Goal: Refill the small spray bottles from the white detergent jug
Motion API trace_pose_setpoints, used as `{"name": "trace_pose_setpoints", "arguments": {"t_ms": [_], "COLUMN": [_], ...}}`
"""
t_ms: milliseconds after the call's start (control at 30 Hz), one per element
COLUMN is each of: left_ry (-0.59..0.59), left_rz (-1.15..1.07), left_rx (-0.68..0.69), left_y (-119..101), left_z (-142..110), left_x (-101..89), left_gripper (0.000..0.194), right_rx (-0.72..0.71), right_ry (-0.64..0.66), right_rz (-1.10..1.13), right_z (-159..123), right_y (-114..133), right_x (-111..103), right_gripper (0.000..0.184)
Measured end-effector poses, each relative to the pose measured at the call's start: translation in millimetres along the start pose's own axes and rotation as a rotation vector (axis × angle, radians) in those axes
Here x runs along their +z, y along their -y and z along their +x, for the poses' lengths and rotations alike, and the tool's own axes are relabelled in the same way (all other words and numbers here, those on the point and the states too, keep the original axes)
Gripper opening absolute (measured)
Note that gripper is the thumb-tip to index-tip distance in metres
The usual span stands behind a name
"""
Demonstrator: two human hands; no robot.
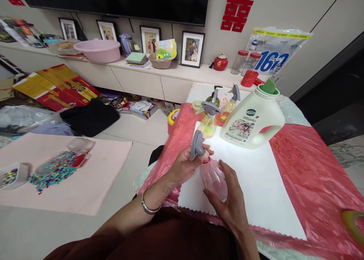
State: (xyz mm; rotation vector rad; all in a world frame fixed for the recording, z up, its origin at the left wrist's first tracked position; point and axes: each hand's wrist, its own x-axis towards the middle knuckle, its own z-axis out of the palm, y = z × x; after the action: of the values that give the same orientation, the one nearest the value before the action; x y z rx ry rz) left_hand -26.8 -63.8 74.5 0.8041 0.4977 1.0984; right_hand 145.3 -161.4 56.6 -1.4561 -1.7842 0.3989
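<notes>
A translucent pinkish spray bottle (214, 179) is tilted in front of me over the white sheet. My left hand (182, 167) is closed around its neck, just under the grey trigger spray head (196, 144). Around the lower body of the bottle curves my right hand (234, 195), thumb on the near side and fingers along the right side. Just beyond stands another spray bottle (209, 126) with yellowish liquid and a grey head. A large pale-green detergent jug (244, 119) with a green cap is to the right.
The white sheet (256, 188) lies on a red plastic cover (298, 154). More pump and spray bottles (229, 106) stand at the back. A roll of tape (354, 226) is at the right edge. To the left, a pink-topped table (110, 169) bears colourful small pieces (55, 173).
</notes>
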Motion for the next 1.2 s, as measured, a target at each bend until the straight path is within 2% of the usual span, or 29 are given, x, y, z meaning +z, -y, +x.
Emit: {"name": "trace_pose_setpoints", "arguments": {"t_ms": [433, 633, 833, 900, 967, 1100, 1200], "left_ry": [0.049, 0.031, 0.032, 0.058, 0.095, 0.213, 0.275], "left_rz": [-0.039, -0.039, -0.021, 0.009, 0.044, 0.021, -0.053], "left_rx": [-0.068, -0.129, -0.125, -0.133, -0.153, -0.191, -0.236], "left_y": [1.4, -2.6, -3.7, -6.4, -10.3, -17.2, -17.4], "left_z": [0.3, 0.3, 0.7, 0.8, 1.0, 0.7, -1.1], "left_x": [2.8, 3.6, 1.6, 0.7, -0.6, -3.0, -2.0], "left_gripper": [0.04, 0.036, 0.03, 0.028, 0.025, 0.027, 0.03], "right_rx": [-0.056, -0.152, -0.142, -0.08, 0.061, 0.405, 0.561], "right_ry": [-0.112, -0.174, -0.151, -0.101, -0.009, 0.191, 0.238], "right_rz": [0.054, -0.05, -0.003, 0.124, 0.344, 1.021, 1.423], "right_z": [-5.1, -3.4, -2.9, -5.9, -9.1, -10.5, -6.2], "right_y": [-3.7, -1.8, -1.6, -4.3, -7.6, -10.2, -7.8], "right_x": [6.0, 7.5, 6.0, 3.6, 0.6, -3.6, -2.5], "right_gripper": [0.065, 0.064, 0.067, 0.068, 0.068, 0.065, 0.056]}}
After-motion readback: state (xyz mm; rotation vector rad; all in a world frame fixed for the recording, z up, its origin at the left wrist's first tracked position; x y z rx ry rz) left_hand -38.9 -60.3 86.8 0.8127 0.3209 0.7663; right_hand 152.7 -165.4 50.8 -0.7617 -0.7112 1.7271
